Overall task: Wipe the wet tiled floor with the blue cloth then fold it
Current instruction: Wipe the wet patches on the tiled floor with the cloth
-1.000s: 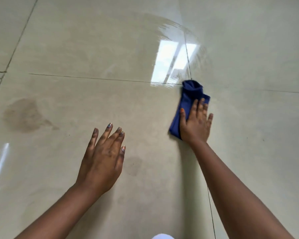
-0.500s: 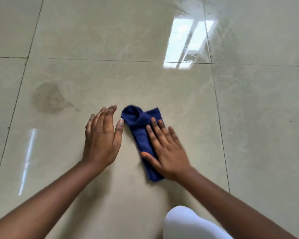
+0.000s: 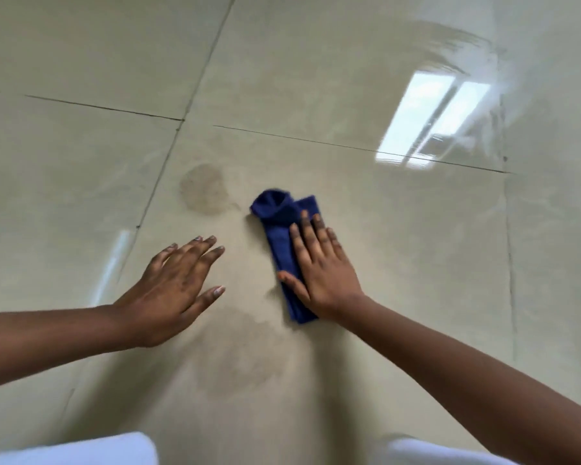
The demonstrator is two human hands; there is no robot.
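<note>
The blue cloth lies as a long folded strip on the cream tiled floor, its far end bunched up. My right hand presses flat on the strip's near half, fingers spread, thumb across the cloth's left edge. My left hand rests flat on the bare tile to the cloth's left, fingers apart, holding nothing and a hand's width from the cloth. A shiny wet film covers the tiles at the far right.
A dull brownish stain marks the tile just left of the cloth's far end. A fainter smudge lies in front of me. Dark grout lines cross the floor. White clothing shows at the bottom edge.
Over the last second my right hand dragged the cloth from the far right towards me and to the middle. Since half a second ago my left hand has moved away from the cloth.
</note>
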